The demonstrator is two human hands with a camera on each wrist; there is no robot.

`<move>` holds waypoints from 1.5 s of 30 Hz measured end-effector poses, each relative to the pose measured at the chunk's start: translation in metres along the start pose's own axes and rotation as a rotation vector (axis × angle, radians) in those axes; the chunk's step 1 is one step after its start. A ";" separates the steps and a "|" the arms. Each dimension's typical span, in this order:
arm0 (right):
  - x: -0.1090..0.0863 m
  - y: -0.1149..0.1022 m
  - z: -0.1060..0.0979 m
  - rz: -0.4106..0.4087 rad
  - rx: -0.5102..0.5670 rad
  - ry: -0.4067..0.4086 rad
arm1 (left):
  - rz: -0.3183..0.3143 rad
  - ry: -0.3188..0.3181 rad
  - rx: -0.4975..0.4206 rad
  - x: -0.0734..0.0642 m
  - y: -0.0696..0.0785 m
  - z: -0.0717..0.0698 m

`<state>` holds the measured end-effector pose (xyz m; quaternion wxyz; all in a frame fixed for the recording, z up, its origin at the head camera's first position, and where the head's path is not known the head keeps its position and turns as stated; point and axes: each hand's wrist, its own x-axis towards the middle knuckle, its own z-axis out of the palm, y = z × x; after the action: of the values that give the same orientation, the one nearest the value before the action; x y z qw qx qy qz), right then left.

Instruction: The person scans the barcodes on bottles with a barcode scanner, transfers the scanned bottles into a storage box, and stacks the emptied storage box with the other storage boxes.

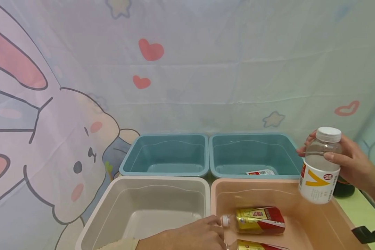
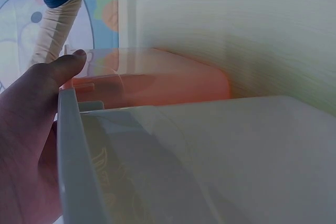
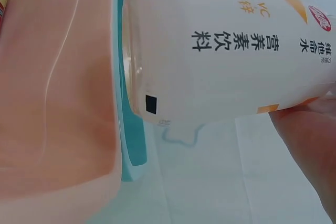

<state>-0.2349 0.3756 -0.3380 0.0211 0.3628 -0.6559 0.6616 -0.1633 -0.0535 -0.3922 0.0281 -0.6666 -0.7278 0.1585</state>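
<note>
A clear drink bottle (image 1: 320, 170) with a white cap and a yellow V on its white label is held upright by my right hand (image 1: 357, 163). It hangs over the right rim of the peach bin (image 1: 295, 205); in the right wrist view its label (image 3: 226, 51) fills the upper right. My left hand (image 1: 190, 236) grips the rim between the off-white bin (image 1: 143, 182) and the peach one, thumb on one side in the left wrist view. Close to its fingers is the white cap of a red-and-yellow labelled bottle (image 1: 262, 220), lying in the peach bin.
A second red-and-yellow bottle (image 1: 256, 246) lies in the peach bin, partly cut off. Two teal bins (image 1: 168, 138) stand behind, the right one (image 1: 247, 137) with a white-and-red labelled item (image 1: 260, 172) inside. A dark round object (image 1: 343, 189) sits right of the bins.
</note>
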 end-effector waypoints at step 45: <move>0.000 -0.008 0.007 0.112 -0.354 0.244 | -0.021 -0.039 -0.093 0.002 -0.002 -0.001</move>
<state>-0.2280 0.3705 -0.3320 0.1270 0.2336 -0.7735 0.5753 -0.1648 -0.0517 -0.3911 -0.0155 -0.6564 -0.7416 0.1373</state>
